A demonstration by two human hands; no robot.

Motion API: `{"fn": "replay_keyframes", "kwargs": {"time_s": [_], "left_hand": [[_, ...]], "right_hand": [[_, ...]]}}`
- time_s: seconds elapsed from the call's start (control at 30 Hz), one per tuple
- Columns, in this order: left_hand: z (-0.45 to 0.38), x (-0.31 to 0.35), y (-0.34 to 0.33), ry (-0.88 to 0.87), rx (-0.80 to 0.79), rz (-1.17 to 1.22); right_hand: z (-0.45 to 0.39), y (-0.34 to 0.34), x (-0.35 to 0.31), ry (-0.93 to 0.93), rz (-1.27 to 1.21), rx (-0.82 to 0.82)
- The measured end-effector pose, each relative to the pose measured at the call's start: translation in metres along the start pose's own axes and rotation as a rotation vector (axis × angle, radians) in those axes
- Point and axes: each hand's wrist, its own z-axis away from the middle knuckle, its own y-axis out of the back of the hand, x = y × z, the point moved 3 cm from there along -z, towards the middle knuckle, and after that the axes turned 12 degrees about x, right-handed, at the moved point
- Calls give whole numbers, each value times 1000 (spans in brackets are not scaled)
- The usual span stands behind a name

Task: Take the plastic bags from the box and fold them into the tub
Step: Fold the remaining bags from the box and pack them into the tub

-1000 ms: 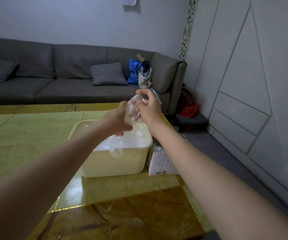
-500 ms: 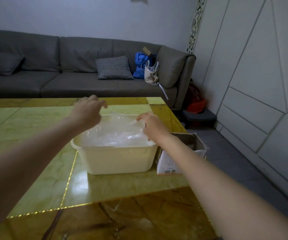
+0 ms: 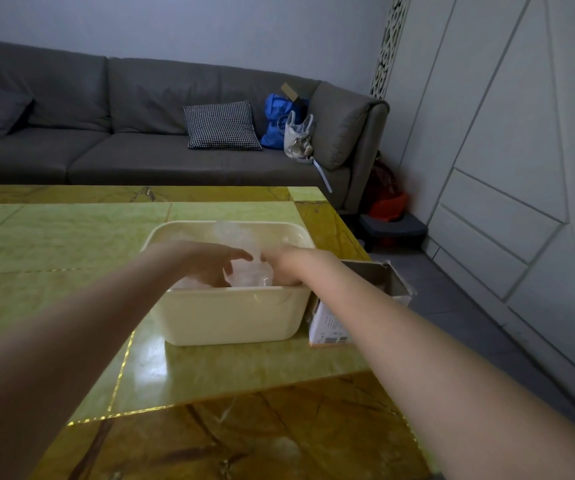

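Note:
A cream plastic tub (image 3: 230, 317) stands on the table with crumpled clear plastic bags (image 3: 246, 271) inside. Both my hands reach down into it. My left hand (image 3: 206, 263) lies on the left side of the plastic with its fingers stretched out toward the middle. My right hand (image 3: 288, 266) dips in at the tub's right side; its fingers go down behind the plastic and the rim, so its hold is hidden. An open cardboard box (image 3: 379, 282) with a white printed side sits against the tub's right wall.
The green and brown marble table (image 3: 71, 244) ends just right of the box. Behind it runs a grey sofa (image 3: 113, 126) with a checked cushion (image 3: 222, 126), a blue bag (image 3: 277, 119) and a pale handbag (image 3: 298, 136). White panelled cabinets (image 3: 493, 168) line the right wall.
A second ago both hands held a bag up above the tub. They spread it over the tub and have now come together lower down, inside the tub.

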Motion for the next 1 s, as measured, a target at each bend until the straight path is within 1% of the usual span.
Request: {"fn": "replay_keyframes", "kwargs": {"time_s": [0.07, 0.17, 0.23, 0.3, 0.33, 0.4, 0.43, 0.47, 0.57, 0.6, 0.63, 0.7, 0.77, 0.8, 0.9, 1.0], "left_hand": [[-1, -16, 2, 71, 42, -66], [2, -37, 6, 137, 55, -129], [6, -39, 15, 149, 176, -89], [8, -31, 29, 141, 383, 12], [11, -23, 36, 108, 482, 59], [16, -4, 46, 35, 647, 143], [19, 8, 48, 4, 700, 182], [20, 20, 48, -40, 720, 209], [23, 60, 40, -232, 680, 210], [22, 72, 36, -293, 641, 213], [21, 78, 32, -344, 596, 218], [21, 94, 22, -413, 498, 204], [20, 104, 13, -468, 438, 113], [20, 108, 8, -489, 435, 52], [19, 110, -3, -487, 475, -46], [16, 114, -11, -454, 495, -57]], "right_hand": [[-7, -6, 0, -8, 82, -35], [-11, -7, -1, -30, 131, -47], [-9, -3, -1, -39, 144, -38], [-2, 3, 0, -54, 97, -9], [1, 7, 2, -67, 34, 29], [11, 19, 8, -50, -105, 154], [18, 28, 13, -36, -146, 232], [23, 37, 19, -34, -161, 309], [42, 56, 47, -89, -168, 495], [47, 58, 57, -118, -171, 518], [49, 56, 65, -150, -186, 492], [57, 44, 79, -215, -228, 320], [62, 28, 85, -264, -226, 151], [63, 20, 87, -275, -201, 107], [59, 2, 90, -292, -136, 107], [55, -4, 92, -303, -189, 162]]}}
